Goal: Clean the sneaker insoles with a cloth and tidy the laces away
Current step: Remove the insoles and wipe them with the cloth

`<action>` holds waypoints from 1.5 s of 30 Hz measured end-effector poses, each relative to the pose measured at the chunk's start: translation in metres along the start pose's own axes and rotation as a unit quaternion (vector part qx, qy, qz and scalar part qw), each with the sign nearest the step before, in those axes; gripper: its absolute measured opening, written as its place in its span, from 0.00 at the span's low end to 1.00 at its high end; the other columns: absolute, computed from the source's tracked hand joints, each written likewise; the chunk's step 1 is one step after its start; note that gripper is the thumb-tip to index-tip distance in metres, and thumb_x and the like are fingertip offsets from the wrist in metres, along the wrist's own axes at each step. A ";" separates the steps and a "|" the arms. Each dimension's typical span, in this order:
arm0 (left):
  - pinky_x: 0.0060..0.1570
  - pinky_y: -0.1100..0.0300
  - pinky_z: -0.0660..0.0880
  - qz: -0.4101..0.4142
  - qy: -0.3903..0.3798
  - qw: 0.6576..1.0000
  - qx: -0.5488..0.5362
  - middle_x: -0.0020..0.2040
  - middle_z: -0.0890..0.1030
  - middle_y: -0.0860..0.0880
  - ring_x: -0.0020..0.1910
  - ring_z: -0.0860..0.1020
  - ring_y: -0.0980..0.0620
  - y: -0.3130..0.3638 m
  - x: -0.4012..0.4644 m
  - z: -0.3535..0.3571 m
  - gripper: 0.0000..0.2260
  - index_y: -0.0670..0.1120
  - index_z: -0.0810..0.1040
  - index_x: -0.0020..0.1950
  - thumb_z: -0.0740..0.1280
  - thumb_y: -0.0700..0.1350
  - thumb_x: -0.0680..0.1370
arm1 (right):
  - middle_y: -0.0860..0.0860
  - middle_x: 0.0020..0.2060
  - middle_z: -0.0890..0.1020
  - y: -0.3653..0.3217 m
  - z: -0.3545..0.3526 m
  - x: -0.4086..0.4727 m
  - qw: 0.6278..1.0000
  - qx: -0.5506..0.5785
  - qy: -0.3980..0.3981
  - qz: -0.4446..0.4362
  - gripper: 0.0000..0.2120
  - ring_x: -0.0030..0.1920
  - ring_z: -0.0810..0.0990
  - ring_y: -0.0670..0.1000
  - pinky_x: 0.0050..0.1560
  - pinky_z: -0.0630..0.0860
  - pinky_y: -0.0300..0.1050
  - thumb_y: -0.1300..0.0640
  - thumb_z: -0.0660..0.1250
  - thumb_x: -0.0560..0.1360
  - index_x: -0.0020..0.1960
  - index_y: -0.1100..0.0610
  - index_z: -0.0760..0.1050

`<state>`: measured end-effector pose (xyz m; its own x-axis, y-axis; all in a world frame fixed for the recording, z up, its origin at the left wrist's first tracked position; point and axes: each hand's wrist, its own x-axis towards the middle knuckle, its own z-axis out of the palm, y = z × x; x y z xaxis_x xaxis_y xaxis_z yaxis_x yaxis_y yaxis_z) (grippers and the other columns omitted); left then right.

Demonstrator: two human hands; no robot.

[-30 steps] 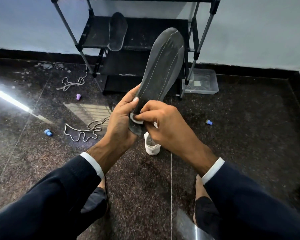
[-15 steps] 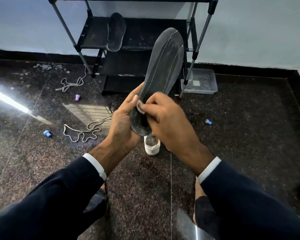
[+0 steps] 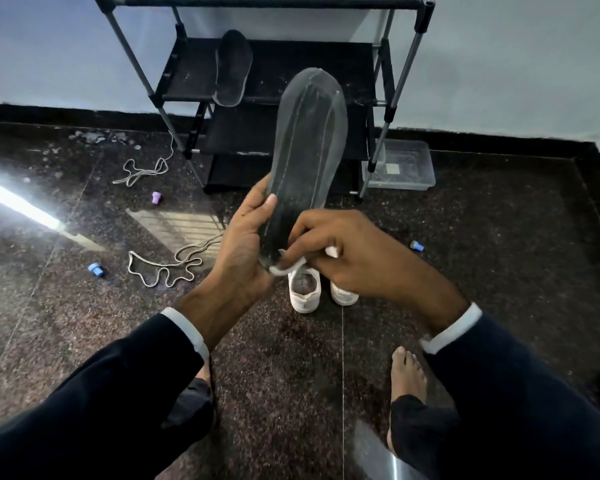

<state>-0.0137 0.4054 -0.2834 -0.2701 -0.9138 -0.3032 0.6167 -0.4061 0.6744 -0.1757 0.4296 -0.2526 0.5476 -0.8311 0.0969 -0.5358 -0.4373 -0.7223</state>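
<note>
Both arms reach in from the bottom corners in dark sleeves with white cuffs. Left hand (image 3: 243,251) sits mid-frame, thumb up, fingers wrapped in a grip. Right hand (image 3: 354,258) is just beside it, fingertips (image 3: 293,256) pinched together.

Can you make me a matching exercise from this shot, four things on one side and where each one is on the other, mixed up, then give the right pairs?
Things
1. dark insole
2. second insole
3. white cloth
4. white sneakers

Places
A. standing on the floor below the hands
B. lying on a shelf of the shoe rack
C. held upright by the left hand
D. pinched in the right hand at the insole's lower end

Pairs: 1-C, 2-B, 3-D, 4-A
</note>
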 end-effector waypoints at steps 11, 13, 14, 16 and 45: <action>0.55 0.51 0.81 0.092 0.069 0.992 0.051 0.60 0.83 0.42 0.57 0.83 0.46 0.006 0.004 -0.006 0.19 0.40 0.69 0.72 0.59 0.29 0.81 | 0.57 0.48 0.83 0.004 0.006 0.006 0.814 0.437 0.207 0.322 0.06 0.49 0.83 0.53 0.55 0.83 0.54 0.67 0.67 0.79 0.55 0.64 0.79; 0.55 0.52 0.81 0.121 0.082 0.987 0.070 0.59 0.82 0.41 0.56 0.83 0.47 0.007 0.004 -0.008 0.19 0.39 0.70 0.69 0.62 0.27 0.79 | 0.60 0.50 0.83 0.004 0.007 0.007 0.788 0.478 0.208 0.327 0.05 0.50 0.83 0.55 0.54 0.84 0.54 0.67 0.65 0.80 0.56 0.64 0.78; 0.54 0.53 0.81 0.129 0.093 0.984 0.077 0.58 0.82 0.41 0.56 0.83 0.47 0.008 0.005 -0.009 0.19 0.40 0.70 0.66 0.63 0.26 0.78 | 0.60 0.51 0.83 0.005 0.006 0.007 0.786 0.483 0.210 0.324 0.05 0.50 0.83 0.54 0.53 0.84 0.53 0.66 0.65 0.80 0.55 0.63 0.77; 0.53 0.54 0.81 0.137 0.113 0.981 0.081 0.57 0.82 0.41 0.55 0.83 0.48 0.007 0.005 -0.011 0.19 0.41 0.70 0.63 0.65 0.25 0.77 | 0.59 0.52 0.83 0.007 0.004 0.006 0.795 0.479 0.214 0.306 0.05 0.49 0.84 0.53 0.51 0.84 0.49 0.66 0.65 0.80 0.55 0.62 0.78; 0.37 0.65 0.68 0.127 -0.096 0.703 0.693 0.34 0.79 0.62 0.34 0.75 0.65 0.005 0.008 -0.025 0.12 0.53 0.74 0.43 0.76 0.54 0.74 | 0.47 0.46 0.83 0.027 -0.036 -0.008 0.996 -0.040 0.055 0.065 0.15 0.49 0.81 0.46 0.50 0.77 0.48 0.72 0.65 0.74 0.50 0.53 0.80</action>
<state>0.0053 0.3960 -0.2991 -0.4582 -0.8876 -0.0474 -0.6141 0.2775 0.7388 -0.2178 0.4125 -0.2484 0.3987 -0.9133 0.0830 -0.6497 -0.3452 -0.6773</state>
